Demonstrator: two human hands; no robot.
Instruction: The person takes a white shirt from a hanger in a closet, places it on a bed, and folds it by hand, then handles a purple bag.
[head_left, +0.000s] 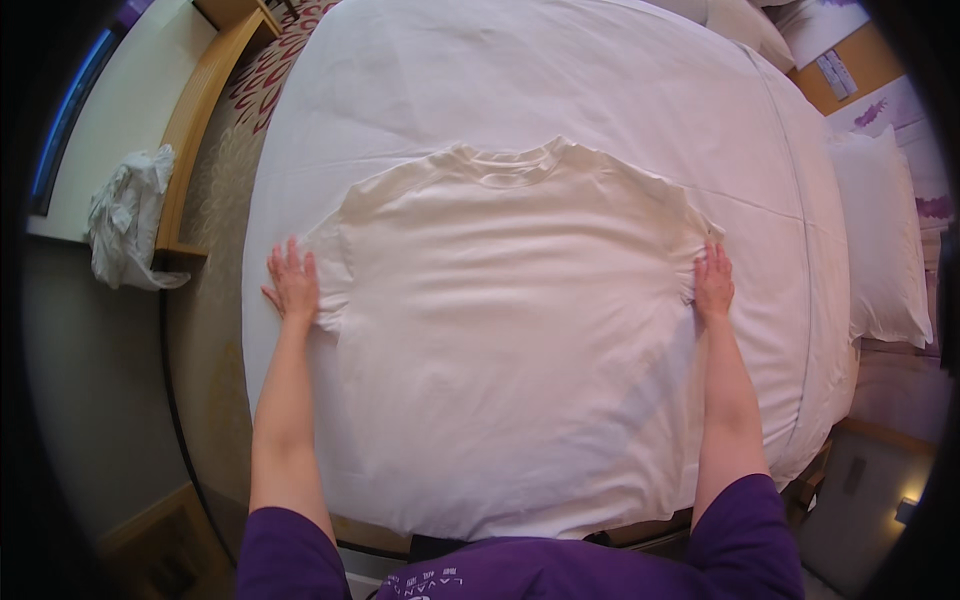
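Observation:
A white short-sleeved T-shirt (502, 322) lies spread out on the bed, its ribbed collar pointing away from me and its hem by my waist. Soft creases run across the chest, and a shadow falls on its lower right. My left hand (292, 283) rests flat with fingers apart at the edge of the left sleeve. On the other side, my right hand (713, 281) lies over the edge of the right sleeve, fingers extended. Neither hand shows anything gripped.
The bed (525, 82) has a white sheet. Pillows, including a white one (877, 240), lie at the right. A wooden-edged bench (214, 97) stands at the left, with a crumpled white plastic bag (131, 217) on its near end. Patterned carpet (225, 187) runs between bench and bed.

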